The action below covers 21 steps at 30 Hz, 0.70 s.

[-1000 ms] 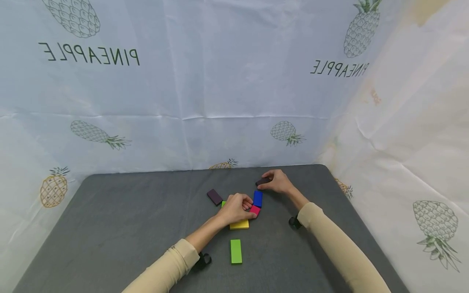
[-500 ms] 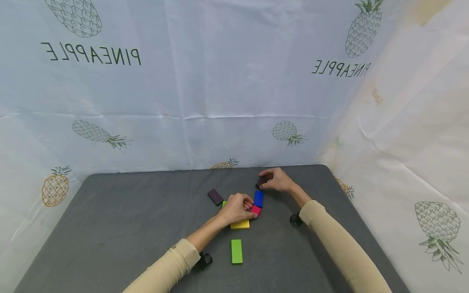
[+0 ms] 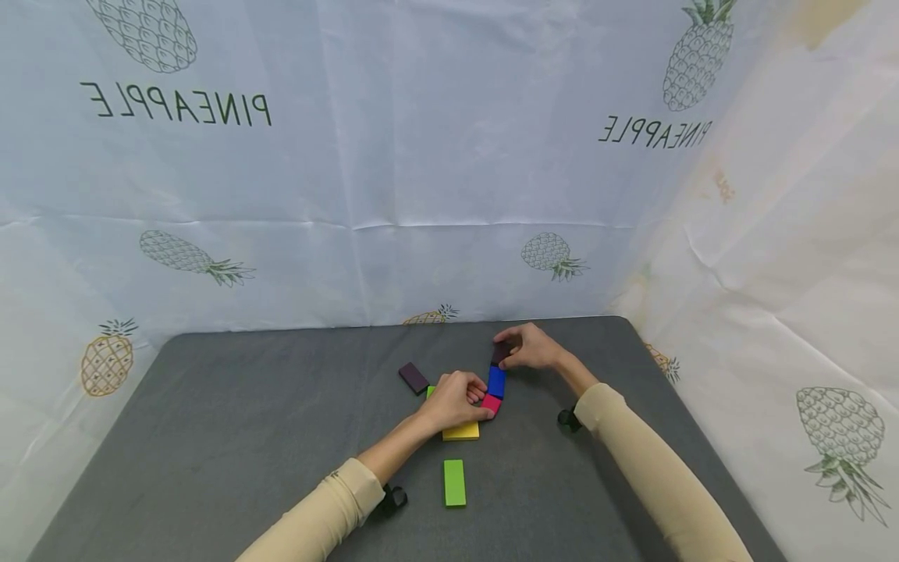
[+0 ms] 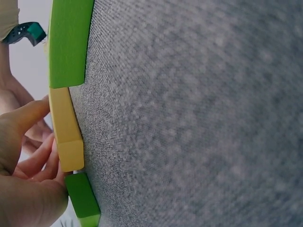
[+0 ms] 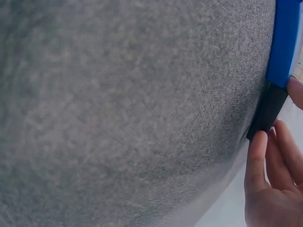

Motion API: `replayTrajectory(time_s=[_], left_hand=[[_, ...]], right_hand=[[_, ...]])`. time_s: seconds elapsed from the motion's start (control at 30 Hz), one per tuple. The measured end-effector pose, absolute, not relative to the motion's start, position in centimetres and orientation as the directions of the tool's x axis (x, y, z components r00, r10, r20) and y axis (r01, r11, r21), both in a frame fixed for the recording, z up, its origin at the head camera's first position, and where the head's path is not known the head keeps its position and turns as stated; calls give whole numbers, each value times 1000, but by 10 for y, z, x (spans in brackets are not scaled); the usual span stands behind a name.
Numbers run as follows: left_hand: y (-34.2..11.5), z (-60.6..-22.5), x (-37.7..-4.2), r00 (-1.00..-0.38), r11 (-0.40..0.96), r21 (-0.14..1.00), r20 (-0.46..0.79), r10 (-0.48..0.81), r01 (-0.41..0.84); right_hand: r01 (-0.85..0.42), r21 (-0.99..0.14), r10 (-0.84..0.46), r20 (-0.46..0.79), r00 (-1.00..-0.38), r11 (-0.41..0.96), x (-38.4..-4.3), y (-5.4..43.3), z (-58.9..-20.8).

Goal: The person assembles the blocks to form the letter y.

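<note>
Head view: on the gray table [image 3: 246, 445], leftmost, we have the left dark block [image 3: 413, 378], lying flat, long axis slanting from far left to near right. Its near end meets the far green block [image 3: 431, 389], mostly covered by the left hand [image 3: 449, 402], so we take its slant from the left wrist view only. Left hand: thumb tip on the pink block, other fingers curled just beside it; we can't tell if they pinch it. Near green block [image 3: 454, 483]: long axis straight away from the person, well apart from the row here. Yellow block [image 3: 460, 432]: long side crosswise, partly under the hand. Pink block [image 3: 492, 403]: slants away and right, partly covered. Blue block [image 3: 496, 382]: points nearly straight away. Right dark block [image 3: 500, 353]: continues the blue one's line, leaning slightly right, near end against it. Right hand [image 3: 532, 346]: we see thumb and fingertips pinching this dark block end to end, parted by its length.
</note>
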<state>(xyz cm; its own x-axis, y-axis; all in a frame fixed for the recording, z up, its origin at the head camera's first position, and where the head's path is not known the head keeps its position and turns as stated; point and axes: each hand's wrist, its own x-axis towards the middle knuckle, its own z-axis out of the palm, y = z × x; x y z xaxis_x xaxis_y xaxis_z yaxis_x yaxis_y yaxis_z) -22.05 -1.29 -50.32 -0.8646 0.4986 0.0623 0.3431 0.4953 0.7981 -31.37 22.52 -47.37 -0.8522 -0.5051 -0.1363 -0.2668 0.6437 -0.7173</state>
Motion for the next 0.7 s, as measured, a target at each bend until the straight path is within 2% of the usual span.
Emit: replayTrajectory(time_s=[0.7], left_hand=[[-12,-504,-221,-860,488,794,85,503,363]], right_hand=[[-276,-739,-529,-126,-839,614,-315,229,-475]])
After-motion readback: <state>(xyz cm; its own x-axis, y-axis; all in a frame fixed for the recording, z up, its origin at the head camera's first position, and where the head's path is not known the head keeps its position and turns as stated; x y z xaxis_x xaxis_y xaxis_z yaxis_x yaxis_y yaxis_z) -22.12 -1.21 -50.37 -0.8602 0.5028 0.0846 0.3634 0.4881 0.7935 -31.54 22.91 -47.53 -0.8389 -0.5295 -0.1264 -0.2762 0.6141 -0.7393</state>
